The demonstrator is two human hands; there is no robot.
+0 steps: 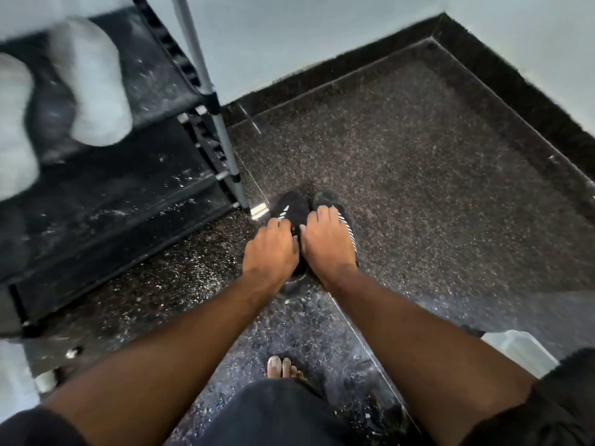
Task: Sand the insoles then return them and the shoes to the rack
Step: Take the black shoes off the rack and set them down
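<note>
Both hands reach down to a pair of black fabric shoes with white stripes on the speckled dark granite floor: the left hand (272, 249) curls its fingers over the left shoe (289, 209), the right hand (326, 241) over the right shoe (346, 225). Just left stands the black fabric-shelved metal rack (206, 101), whose upper shelf carries two blurred white insoles (93, 82).
</note>
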